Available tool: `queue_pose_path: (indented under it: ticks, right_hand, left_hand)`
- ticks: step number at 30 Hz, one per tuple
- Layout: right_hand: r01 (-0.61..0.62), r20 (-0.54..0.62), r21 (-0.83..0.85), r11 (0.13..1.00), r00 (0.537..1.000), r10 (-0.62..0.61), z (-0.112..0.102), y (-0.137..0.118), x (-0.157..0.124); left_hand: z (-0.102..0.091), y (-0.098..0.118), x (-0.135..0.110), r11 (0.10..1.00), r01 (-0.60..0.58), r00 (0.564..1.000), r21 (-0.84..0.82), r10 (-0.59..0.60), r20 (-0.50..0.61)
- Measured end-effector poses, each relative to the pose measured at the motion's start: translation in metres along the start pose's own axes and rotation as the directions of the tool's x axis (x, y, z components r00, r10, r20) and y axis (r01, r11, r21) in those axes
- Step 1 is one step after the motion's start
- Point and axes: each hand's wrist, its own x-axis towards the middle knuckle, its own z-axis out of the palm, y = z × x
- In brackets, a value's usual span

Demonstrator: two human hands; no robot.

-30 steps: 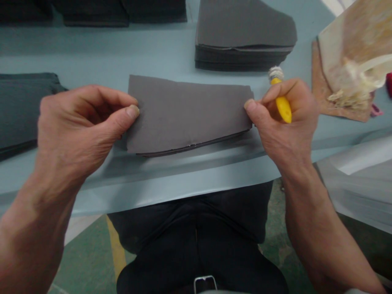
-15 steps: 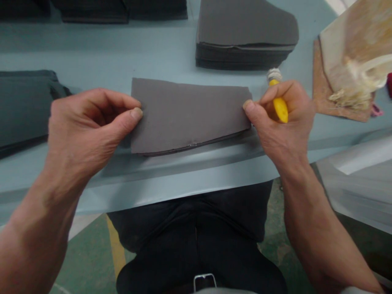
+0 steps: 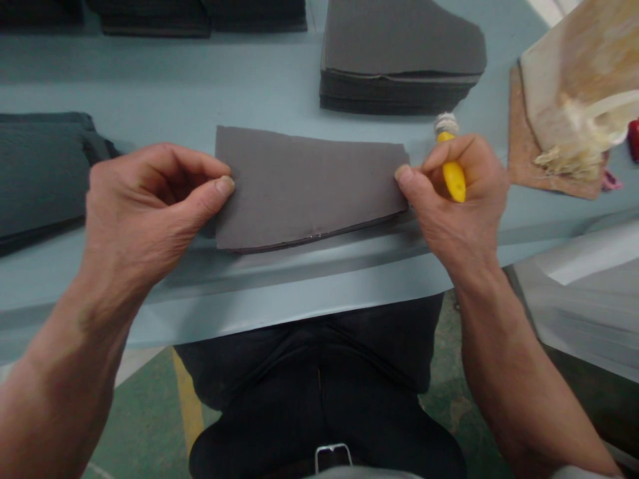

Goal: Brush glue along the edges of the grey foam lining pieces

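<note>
A flat grey cut piece [image 3: 312,189], fabric-like with a slanting lower edge, lies level between my hands. Dark layers show beneath its near edge. My left hand [image 3: 154,206] pinches its left end between thumb and fingers. At the narrower right end, the thumb and fingers of my right hand [image 3: 459,193] pinch the corner. That same hand also keeps a yellow-handled brush [image 3: 453,174] tucked between its fingers, its whitish tip pointing up and away. The fingertips under the piece are hidden.
Behind it a tall stack of grey cut pieces [image 3: 402,40] stands on the pale blue table [image 3: 200,80]. Dark green pieces [image 3: 40,173] lie at left, black stacks [image 3: 154,16] at the back. At right a smeared whitish container [image 3: 569,86] rests on a brown board [image 3: 522,153].
Hardly anything differs. My left hand has shifted slightly right, and my right hand slightly left with the brush. Both still pinch the grey piece.
</note>
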Motion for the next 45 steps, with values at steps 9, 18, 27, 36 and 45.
queue_pose_path:
  ticks: [9,18,27,36,45]
  right_hand:
    - [-0.015,0.005,-0.001,1.0,1.0,0.015,-0.001,0.007,-0.001]
    - [-0.035,0.01,-0.006,0.999,0.999,0.035,-0.003,0.006,-0.003]
    - [0.003,-0.073,-0.017,1.0,0.997,-0.004,0.001,-0.006,-0.002]
    - [0.0,-0.083,-0.031,1.0,0.997,-0.003,0.0,-0.006,-0.002]
    - [-0.042,-0.089,-0.051,0.998,0.995,0.037,0.0,-0.005,-0.002]
  left_hand:
    - [-0.002,-0.003,0.0,1.0,-0.014,1.0,0.012,0.013,0.008]
    - [-0.001,-0.007,0.0,0.999,-0.036,0.999,-0.04,0.037,0.025]
    - [0.0,-0.006,0.001,0.991,-0.076,0.996,-0.11,0.081,0.046]
    - [-0.001,-0.015,0.0,0.981,-0.109,0.989,-0.159,0.123,0.08]
    - [-0.001,-0.011,-0.001,0.982,-0.077,0.993,-0.17,0.092,0.079]
